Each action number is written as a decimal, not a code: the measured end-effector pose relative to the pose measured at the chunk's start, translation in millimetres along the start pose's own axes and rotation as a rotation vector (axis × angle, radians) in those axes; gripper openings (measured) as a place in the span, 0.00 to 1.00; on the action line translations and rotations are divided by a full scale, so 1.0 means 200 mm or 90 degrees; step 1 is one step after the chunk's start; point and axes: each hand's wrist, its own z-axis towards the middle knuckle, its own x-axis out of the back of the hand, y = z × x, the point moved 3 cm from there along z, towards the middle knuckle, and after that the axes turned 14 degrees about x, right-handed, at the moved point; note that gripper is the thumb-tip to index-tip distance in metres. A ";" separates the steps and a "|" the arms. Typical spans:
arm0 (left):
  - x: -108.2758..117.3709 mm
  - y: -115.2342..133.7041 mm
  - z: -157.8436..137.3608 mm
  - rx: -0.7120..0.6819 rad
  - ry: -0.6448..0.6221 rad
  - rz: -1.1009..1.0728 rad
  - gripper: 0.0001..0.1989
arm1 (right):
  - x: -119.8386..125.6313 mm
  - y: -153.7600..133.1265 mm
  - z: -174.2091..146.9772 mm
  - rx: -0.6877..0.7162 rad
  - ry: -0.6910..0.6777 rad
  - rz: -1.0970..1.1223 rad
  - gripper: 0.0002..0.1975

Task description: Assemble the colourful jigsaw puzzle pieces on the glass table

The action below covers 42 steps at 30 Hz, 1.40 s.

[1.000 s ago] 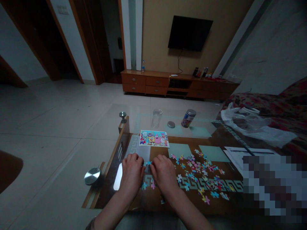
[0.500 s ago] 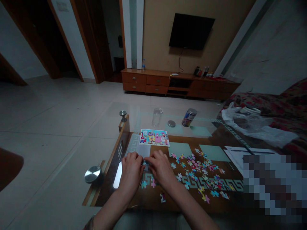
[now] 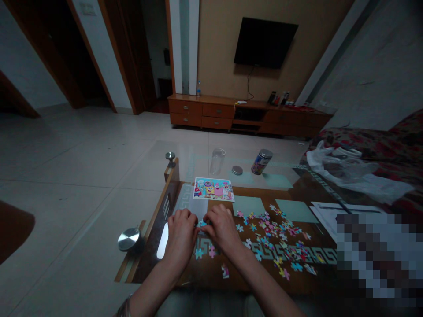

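Spanning the lower view, a glass bench (image 3: 185,176) carries loose pieces (image 3: 280,246) at right. Near its left edge, left hand (image 3: 181,233) and right hand (image 3: 222,228) curl narrowly, pinching blue joined pieces (image 3: 202,223) between them. Pressing unevenly could pop them apart in this dim light.

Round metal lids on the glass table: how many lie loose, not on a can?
1: the round silver metal lid lies between the clear drinking glass and the printed can, which has its own lid.
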 end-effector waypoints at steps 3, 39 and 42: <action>0.00 0.00 0.00 0.000 0.002 -0.003 0.04 | 0.00 0.01 -0.01 -0.001 -0.007 0.011 0.09; 0.00 -0.03 0.01 0.001 -0.022 -0.016 0.08 | 0.01 -0.01 -0.03 -0.033 0.011 0.014 0.13; 0.00 -0.03 0.01 0.003 -0.023 -0.016 0.08 | 0.01 -0.02 -0.03 -0.022 0.000 0.011 0.12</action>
